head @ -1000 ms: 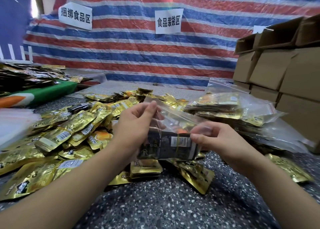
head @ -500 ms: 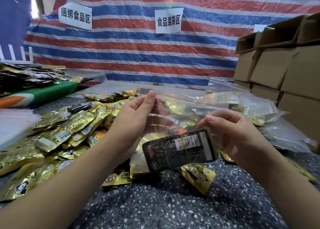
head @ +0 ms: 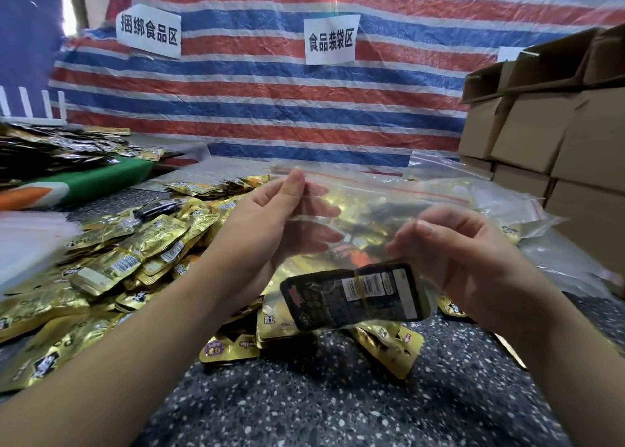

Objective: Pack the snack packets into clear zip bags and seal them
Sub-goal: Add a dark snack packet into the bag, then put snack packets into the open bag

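Film this thin will be limp and slippery, I judge: my left hand [head: 270,223] pinches the clear zip bag [head: 365,223] at its left top edge, and my right hand [head: 473,254] pinches its right side, holding it above the speckled floor [head: 338,396]. Inside, low down, sits a light black snack packet [head: 355,294]. Best hold is along the red zip strip [head: 389,184], where it is stiffer. Gold packets [head: 111,260] lie heaped on the left.
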Available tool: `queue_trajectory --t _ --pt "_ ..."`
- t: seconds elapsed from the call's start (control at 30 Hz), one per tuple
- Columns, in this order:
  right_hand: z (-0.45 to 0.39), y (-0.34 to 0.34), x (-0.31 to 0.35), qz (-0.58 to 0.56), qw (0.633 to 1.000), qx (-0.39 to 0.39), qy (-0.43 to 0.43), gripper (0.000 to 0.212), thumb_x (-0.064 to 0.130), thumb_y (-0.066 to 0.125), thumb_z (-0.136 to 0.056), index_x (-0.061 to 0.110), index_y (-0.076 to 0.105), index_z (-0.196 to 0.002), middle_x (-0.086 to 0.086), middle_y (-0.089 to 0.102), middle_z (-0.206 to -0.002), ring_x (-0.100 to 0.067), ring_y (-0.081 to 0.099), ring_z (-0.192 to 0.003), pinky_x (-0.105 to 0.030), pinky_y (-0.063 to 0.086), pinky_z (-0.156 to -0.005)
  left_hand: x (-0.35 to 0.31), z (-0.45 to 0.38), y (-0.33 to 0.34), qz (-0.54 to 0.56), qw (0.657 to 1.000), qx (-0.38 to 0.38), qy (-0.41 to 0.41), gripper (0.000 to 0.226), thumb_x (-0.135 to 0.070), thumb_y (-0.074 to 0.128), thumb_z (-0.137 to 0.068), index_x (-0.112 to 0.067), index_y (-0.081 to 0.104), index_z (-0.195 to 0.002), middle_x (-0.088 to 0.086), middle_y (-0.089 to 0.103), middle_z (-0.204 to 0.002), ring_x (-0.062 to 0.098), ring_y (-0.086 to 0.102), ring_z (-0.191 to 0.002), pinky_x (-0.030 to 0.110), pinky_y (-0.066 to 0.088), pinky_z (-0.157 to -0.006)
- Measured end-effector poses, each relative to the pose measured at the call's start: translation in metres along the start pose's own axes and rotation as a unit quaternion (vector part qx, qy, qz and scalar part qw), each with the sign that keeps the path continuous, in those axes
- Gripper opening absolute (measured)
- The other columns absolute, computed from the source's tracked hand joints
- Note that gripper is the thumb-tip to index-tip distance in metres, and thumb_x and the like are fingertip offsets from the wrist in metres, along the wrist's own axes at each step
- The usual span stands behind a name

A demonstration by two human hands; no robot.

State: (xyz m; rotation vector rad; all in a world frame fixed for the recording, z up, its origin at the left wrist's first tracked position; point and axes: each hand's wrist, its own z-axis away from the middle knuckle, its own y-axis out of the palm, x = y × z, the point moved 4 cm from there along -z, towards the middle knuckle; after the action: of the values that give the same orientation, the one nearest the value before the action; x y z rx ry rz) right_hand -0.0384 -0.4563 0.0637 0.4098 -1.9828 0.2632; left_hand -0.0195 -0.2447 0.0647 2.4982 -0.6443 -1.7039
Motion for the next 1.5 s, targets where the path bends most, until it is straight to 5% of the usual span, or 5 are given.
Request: queue_trajectory --t 0.97,1.13,1.23,1.33,1.5 --pt "-0.006 -0.018 -0.015 -0.004 0.979 -0.183 0.087 0.033 0.038 0.055 -0.086 0.018 0.077 -0.070 -0.008 0.074 -0.080 -0.018 0.072 -0.070 -0.032 0.059 -0.062 0.021 -0.006 -0.007 -0.085 0.995 -0.047 -0.007 0.030 -0.041 0.055 -0.082 -0.019 0.075 -0.079 0.008 0.077 -0.089 0.019 0.072 -0.075 0.045 0.059 -0.071" --pt "0.005 -0.073 -0.005 0.269 0.877 -0.394 0.061 0.039 0.031 0.047 -0.103 0.012 0.065 -0.073 -0.006 0.070 -0.066 -0.026 0.067 -0.070 -0.041 0.055 -0.069 0.026 -0.004 -0.007 -0.091 0.994 -0.050 -0.038 0.027 -0.029 0.052 -0.097 -0.012 0.071 -0.088 0.008 0.077 -0.086 0.008 0.064 -0.051 0.028 0.057 -0.052" --pt "0.006 -0.086 -0.008 0.572 0.747 -0.326 0.091 0.028 0.026 0.055 -0.095 0.014 0.064 -0.071 -0.007 0.066 -0.069 -0.028 0.059 -0.065 -0.035 0.045 -0.058 0.035 -0.003 -0.007 -0.126 0.987 -0.033 -0.092 0.030 -0.032 0.054 -0.096 -0.014 0.074 -0.084 0.006 0.077 -0.085 0.009 0.055 -0.049 0.035 0.056 -0.061" --pt "0.003 -0.089 -0.026 0.643 0.704 -0.246 0.173 0.012 0.023 0.059 -0.092 0.018 0.067 -0.099 -0.002 0.067 -0.094 -0.023 0.059 -0.085 -0.034 0.047 -0.070 0.049 0.002 -0.006 -0.171 0.972 -0.016 -0.158 0.032 -0.033 0.057 -0.095 -0.022 0.076 -0.071 0.004 0.070 -0.073 0.014 0.052 -0.051 0.027 0.045 -0.048" --pt "0.003 -0.096 -0.044 0.665 0.675 -0.186 0.260 0.061 0.033 0.064 -0.088 0.017 0.044 -0.144 -0.007 0.054 -0.138 -0.027 0.053 -0.123 -0.037 0.048 -0.093 0.060 0.007 -0.001 -0.220 0.958 0.011 -0.186 0.031 -0.032 0.057 -0.095 -0.009 0.070 -0.080 -0.004 0.060 -0.053 0.004 0.046 -0.037 0.016 0.036 -0.035"
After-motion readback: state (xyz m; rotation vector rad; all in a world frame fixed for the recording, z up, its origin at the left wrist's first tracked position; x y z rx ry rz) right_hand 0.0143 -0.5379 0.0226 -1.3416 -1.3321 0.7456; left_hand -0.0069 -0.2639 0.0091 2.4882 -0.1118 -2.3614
